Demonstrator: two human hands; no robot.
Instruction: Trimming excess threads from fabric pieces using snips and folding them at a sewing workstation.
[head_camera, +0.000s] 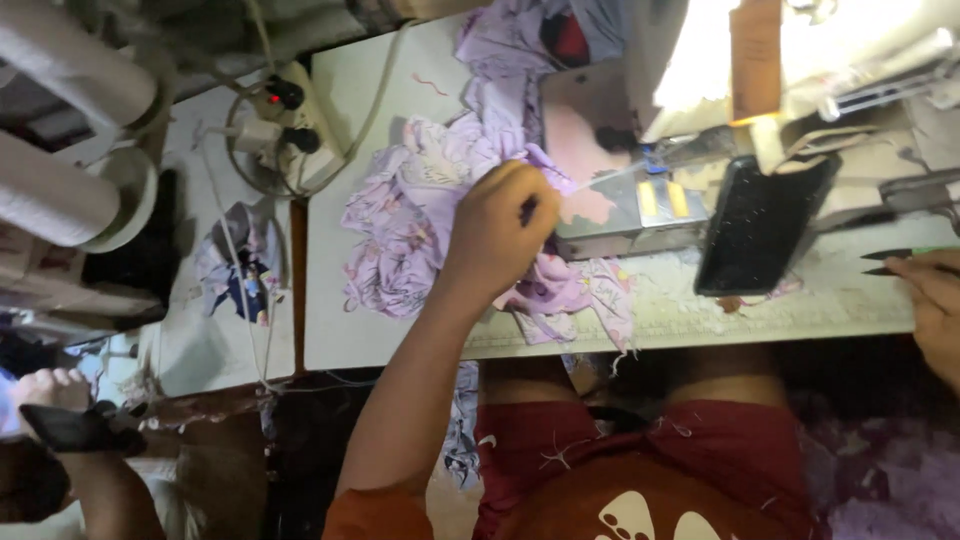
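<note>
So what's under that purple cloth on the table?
The white table shows around the purple cloth, and the left hand presses on top of it. Anything lying beneath the cloth is covered, so I can't tell.

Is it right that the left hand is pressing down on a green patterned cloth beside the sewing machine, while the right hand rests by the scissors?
Not quite: the head view shows the cloth under the left hand is lilac, not green. The right hand does rest by the scissors, next to the sewing machine.

A pale tabletop (380, 340) fills the middle. Bright lamp light (700, 60) glares beyond it. A power strip (290, 125) sits further left, beside what may be big white thread cones (60, 130).
</note>
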